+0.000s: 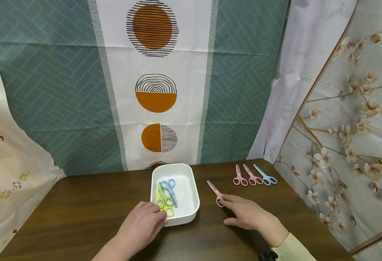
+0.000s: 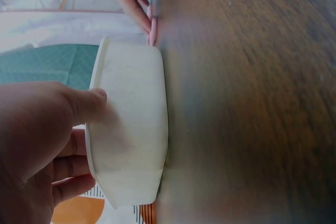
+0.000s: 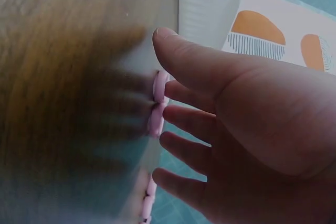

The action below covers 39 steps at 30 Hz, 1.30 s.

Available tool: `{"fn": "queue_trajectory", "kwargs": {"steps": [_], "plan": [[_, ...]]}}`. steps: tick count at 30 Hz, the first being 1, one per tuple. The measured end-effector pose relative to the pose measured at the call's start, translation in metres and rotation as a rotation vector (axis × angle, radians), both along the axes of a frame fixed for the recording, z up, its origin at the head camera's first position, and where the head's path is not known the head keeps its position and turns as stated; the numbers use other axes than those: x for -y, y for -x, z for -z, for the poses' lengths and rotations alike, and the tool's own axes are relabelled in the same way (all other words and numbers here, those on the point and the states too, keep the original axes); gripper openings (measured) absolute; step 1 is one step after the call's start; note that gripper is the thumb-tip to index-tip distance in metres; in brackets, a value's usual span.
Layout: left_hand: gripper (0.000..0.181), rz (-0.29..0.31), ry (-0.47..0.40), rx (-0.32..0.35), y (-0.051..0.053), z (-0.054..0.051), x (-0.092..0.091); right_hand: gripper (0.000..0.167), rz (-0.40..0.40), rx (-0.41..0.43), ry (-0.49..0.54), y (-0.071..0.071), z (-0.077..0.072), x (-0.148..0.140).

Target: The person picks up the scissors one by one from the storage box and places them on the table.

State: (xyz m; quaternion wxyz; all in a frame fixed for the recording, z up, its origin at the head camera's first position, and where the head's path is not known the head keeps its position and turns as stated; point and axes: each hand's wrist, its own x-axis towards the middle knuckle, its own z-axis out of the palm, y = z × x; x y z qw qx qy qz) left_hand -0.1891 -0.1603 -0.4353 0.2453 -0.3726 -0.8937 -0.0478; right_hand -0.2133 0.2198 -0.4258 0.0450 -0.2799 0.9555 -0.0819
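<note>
My left hand [image 1: 143, 222] grips the near-left rim of a white plastic tray [image 1: 186, 190]; in the left wrist view its thumb lies on the outer wall, with fingers behind the rim. Inside the tray lie blue scissors [image 1: 173, 194], green scissors [image 1: 162, 195] and yellow scissors [image 1: 169, 211], overlapping. Right of the tray, my right hand [image 1: 247, 214] reaches over pink scissors [image 1: 213, 187], its fingertips at the handle loops. In the right wrist view the thumb stands apart and the fingers [image 3: 184, 148] are extended, not curled round the loops.
Two more pink scissors [image 1: 238, 177] and light blue scissors [image 1: 265, 175] lie in a row at the table's back right. A patterned curtain [image 1: 164, 119] hangs behind the brown wooden table [image 1: 89, 214], and a floral cloth [image 1: 344, 156] hangs along the right side.
</note>
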Motion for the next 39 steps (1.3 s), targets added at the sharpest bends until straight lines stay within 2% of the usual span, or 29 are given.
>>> {"fn": "queue_trajectory", "kwargs": {"steps": [5, 12, 27, 31, 39], "plan": [[0.025, -0.005, 0.007, 0.004, 0.000, -0.001, -0.001, 0.070, -0.009, -0.014, 0.014, -0.003, 0.001, 0.001], [0.026, -0.006, 0.007, 0.002, -0.001, -0.002, -0.001, 0.067, -0.068, -0.087, -0.007, -0.005, 0.003, 0.004], [0.028, 0.014, -0.012, -0.043, 0.000, 0.000, -0.001, 0.068, -0.077, -0.101, -0.006, -0.009, 0.008, 0.014], [0.028, 0.013, -0.016, -0.046, 0.000, 0.001, -0.001, 0.068, -0.074, -0.115, -0.006, -0.005, 0.007, 0.017], [0.029, 0.023, -0.028, -0.063, 0.000, 0.004, 0.000, 0.069, -0.037, -0.106, -0.014, 0.011, 0.011, 0.021]]}}
